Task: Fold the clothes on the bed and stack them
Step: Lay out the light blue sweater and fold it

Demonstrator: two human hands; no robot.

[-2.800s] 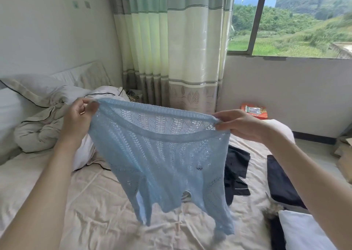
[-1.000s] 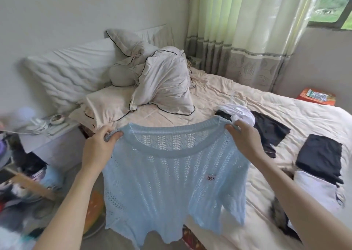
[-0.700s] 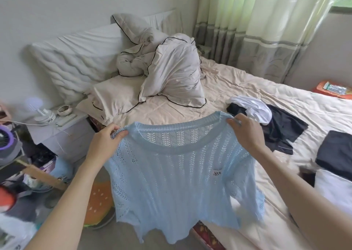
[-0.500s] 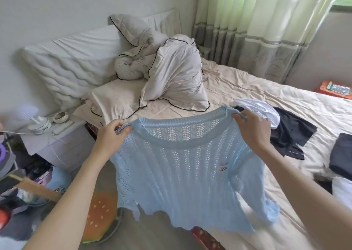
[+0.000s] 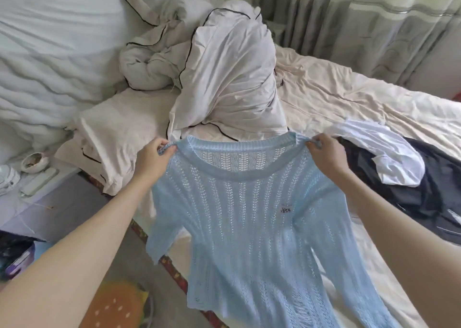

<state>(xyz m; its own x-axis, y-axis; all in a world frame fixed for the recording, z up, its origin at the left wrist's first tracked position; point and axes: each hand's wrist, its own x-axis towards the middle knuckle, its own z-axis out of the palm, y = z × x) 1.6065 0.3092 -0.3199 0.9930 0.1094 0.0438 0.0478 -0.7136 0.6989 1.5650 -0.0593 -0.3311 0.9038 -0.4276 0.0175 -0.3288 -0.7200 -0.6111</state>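
Note:
A light blue open-knit sweater point(image 5: 249, 215) hangs spread out in front of me, its small label facing me. My left hand point(image 5: 152, 160) pinches its left shoulder beside the neckline, and my right hand point(image 5: 326, 155) pinches the right shoulder. The lower part of the sweater trails over the near edge of the bed point(image 5: 349, 98). On the bed to the right lie a crumpled white garment point(image 5: 389, 155) and a dark garment point(image 5: 429, 190) partly under it.
A bunched white duvet with black piping point(image 5: 224, 78) and a pillow point(image 5: 119, 133) fill the head of the bed. A bedside table point(image 5: 37, 198) with a small bowl and remotes stands at left. A burger-shaped cushion point(image 5: 117, 305) lies on the floor. Curtains point(image 5: 349, 23) hang behind.
I have turned from the window toward the head of the bed. The sweater, held the same way, has come lower and over the bed edge, with its hem now trailing on the sheet.

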